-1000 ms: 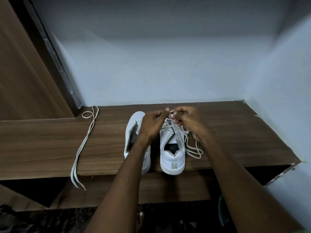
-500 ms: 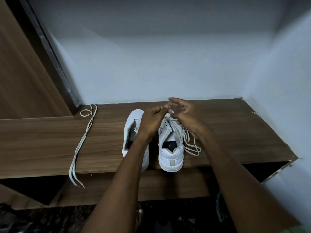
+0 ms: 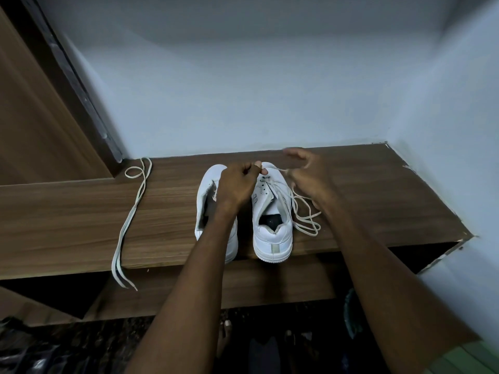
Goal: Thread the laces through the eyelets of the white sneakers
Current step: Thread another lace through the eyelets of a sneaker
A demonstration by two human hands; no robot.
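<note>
Two white sneakers stand side by side on a wooden shelf [image 3: 378, 201], heels toward me. My left hand [image 3: 237, 184] reaches over the left sneaker [image 3: 206, 193], fingers curled, and pinches at the front eyelets of the right sneaker [image 3: 272, 233]. From that pinch a white lace [image 3: 279, 169] runs tight to my right hand [image 3: 310, 174], which holds it just right of the toe, with some fingers extended. The rest of this lace lies in loose loops [image 3: 307, 225] beside the right sneaker. The left sneaker shows no lace.
A second loose lace [image 3: 135, 209] lies on the shelf to the left, its ends hanging over the front edge. A wooden panel [image 3: 40, 117] rises at the left. Pale walls close the back and right. Below the shelf are a dark opening and floor.
My right hand has moved right, away from my left hand, drawing the lace out tight between them. My left hand stays at the right sneaker's front eyelets.
</note>
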